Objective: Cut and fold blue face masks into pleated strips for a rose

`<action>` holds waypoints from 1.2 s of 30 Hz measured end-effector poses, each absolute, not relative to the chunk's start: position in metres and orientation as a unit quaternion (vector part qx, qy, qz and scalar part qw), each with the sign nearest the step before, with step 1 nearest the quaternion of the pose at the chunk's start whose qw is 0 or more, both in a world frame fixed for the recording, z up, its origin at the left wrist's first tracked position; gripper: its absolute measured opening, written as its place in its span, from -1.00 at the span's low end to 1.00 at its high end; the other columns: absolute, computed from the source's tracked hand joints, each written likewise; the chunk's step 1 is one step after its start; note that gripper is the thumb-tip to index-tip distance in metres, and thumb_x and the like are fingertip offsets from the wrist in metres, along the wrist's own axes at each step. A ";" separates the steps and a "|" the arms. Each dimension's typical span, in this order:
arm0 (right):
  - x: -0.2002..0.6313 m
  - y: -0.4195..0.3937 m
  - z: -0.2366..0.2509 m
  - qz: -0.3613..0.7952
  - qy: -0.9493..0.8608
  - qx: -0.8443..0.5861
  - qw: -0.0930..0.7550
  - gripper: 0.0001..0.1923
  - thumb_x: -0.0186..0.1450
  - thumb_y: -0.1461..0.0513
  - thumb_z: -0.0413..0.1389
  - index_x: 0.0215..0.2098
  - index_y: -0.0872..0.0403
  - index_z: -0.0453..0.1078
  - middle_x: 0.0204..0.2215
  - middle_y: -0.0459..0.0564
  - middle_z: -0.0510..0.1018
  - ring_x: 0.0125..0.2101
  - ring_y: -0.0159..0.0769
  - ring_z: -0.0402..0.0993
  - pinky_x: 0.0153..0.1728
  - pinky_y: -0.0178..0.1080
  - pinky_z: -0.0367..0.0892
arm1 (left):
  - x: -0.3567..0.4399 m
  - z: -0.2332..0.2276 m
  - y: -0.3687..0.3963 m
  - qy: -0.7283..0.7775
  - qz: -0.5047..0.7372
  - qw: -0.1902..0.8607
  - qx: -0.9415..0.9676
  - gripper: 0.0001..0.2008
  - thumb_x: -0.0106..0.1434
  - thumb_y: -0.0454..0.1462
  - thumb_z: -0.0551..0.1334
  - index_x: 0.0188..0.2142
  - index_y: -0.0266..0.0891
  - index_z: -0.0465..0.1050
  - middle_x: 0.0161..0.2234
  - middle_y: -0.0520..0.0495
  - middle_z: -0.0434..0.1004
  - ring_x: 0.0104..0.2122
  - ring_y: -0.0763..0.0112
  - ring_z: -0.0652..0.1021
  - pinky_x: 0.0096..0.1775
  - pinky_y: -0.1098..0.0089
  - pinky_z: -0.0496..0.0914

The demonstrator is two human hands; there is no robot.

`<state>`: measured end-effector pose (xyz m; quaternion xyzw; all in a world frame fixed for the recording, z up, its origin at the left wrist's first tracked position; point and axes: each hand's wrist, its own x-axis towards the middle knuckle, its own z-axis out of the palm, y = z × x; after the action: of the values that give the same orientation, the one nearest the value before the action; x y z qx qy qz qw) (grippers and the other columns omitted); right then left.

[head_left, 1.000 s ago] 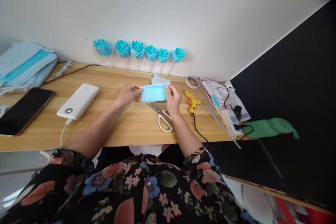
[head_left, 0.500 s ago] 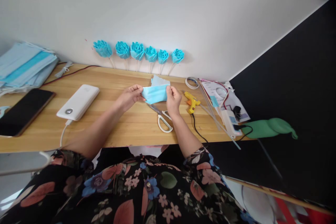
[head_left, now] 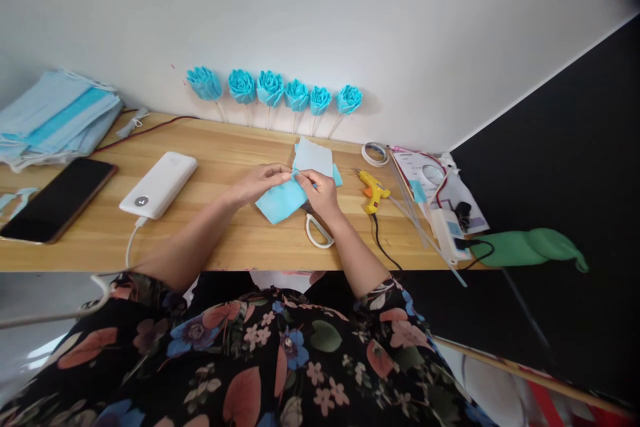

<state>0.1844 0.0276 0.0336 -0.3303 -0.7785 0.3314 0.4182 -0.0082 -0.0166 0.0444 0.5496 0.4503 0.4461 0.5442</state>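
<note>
In the head view, the left hand (head_left: 263, 181) and the right hand (head_left: 319, 192) meet over the desk (head_left: 225, 147), their fingertips nearly together. Both pinch the upper edge of a blue fabric piece (head_left: 281, 203) between thumb and fingers; the exact grip of the fingers behind it cannot be told. The piece sits between the hands, most of it slanting down below the left hand's fingertips, toward the body.

Just beyond the right hand lies a pale sheet (head_left: 314, 155), with blue edges showing beside it. Below the right hand, and partly covered by it, is a pair of scissors with a white handle (head_left: 319, 231). To the right of that hand rests a yellow glue gun (head_left: 374, 190), its black cord running toward the desk's near edge. Past the glue gun, farther from the hand, are a tape roll (head_left: 367, 159), a printed paper (head_left: 463, 197) and a white power strip (head_left: 449, 235).

To the left of the left hand lies a white power bank (head_left: 159, 185) with a cable; farther left are a dark phone (head_left: 60, 200) and, behind it, a pile of face masks (head_left: 60, 117). Beyond both hands, six blue flowers (head_left: 271, 89) on thin sticks lean against the wall.
</note>
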 end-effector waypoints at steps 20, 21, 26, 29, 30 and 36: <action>0.184 0.041 0.021 0.229 -0.845 -0.362 0.320 -0.67 0.35 0.08 0.11 -0.53 0.03 0.35 -0.48 -0.03 0.48 -0.35 -0.26 0.36 -0.26 -0.24 0.24 | -0.003 0.037 -0.007 0.399 0.653 0.526 0.370 -0.65 -0.05 -0.06 0.53 -0.45 -0.26 0.55 -0.47 0.01 0.57 -0.41 0.43 0.52 -0.27 0.40 0.40; 0.185 0.041 0.022 0.211 -0.850 -0.366 0.314 -0.72 0.36 0.12 0.12 -0.49 0.03 0.38 -0.43 -0.01 0.52 -0.30 -0.24 0.38 -0.23 -0.24 0.24 | -0.004 0.036 -0.007 0.408 0.652 0.514 0.379 -0.66 -0.02 -0.05 0.51 -0.44 -0.26 0.55 -0.48 0.01 0.55 -0.42 0.44 0.51 -0.29 0.41 0.39; 0.186 0.043 0.022 0.170 -0.868 -0.371 0.283 -0.82 0.36 0.17 0.14 -0.40 0.02 0.43 -0.28 0.03 0.59 -0.19 -0.19 0.39 -0.15 -0.20 0.26 | -0.009 0.041 -0.010 0.465 0.630 0.461 0.418 -0.65 0.03 -0.01 0.48 -0.44 -0.26 0.57 -0.57 0.07 0.42 -0.62 0.58 0.33 -0.54 0.46 0.23; 0.186 0.043 0.020 0.158 -0.867 -0.378 0.284 -0.80 0.37 0.17 0.14 -0.43 0.01 0.42 -0.28 0.02 0.58 -0.18 -0.19 0.39 -0.15 -0.20 0.26 | -0.010 0.045 -0.011 0.463 0.626 0.469 0.416 -0.64 0.00 -0.01 0.50 -0.43 -0.26 0.58 -0.57 0.08 0.39 -0.66 0.65 0.24 -0.63 0.50 0.14; 0.186 0.042 0.020 0.156 -0.865 -0.381 0.287 -0.79 0.36 0.17 0.15 -0.43 0.01 0.42 -0.29 0.02 0.58 -0.19 -0.19 0.39 -0.16 -0.21 0.26 | -0.010 0.046 -0.012 0.453 0.625 0.487 0.408 -0.62 -0.02 0.00 0.50 -0.42 -0.27 0.58 -0.55 0.07 0.41 -0.65 0.64 0.28 -0.63 0.51 0.17; 0.182 0.039 0.022 0.237 -0.865 -0.340 0.284 -0.63 0.29 0.09 0.22 -0.58 0.04 0.29 -0.52 -0.08 0.43 -0.39 -0.30 0.32 -0.33 -0.26 0.17 | -0.008 0.048 -0.012 0.432 0.622 0.529 0.382 -0.53 -0.08 0.03 0.52 -0.38 -0.32 0.56 -0.46 -0.03 0.53 -0.50 0.46 0.49 -0.47 0.43 0.47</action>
<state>0.1824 0.0391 0.0218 -0.3399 -0.8647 0.2366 0.2843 -0.0081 -0.0123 0.0485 0.3820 0.4324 0.6224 0.5289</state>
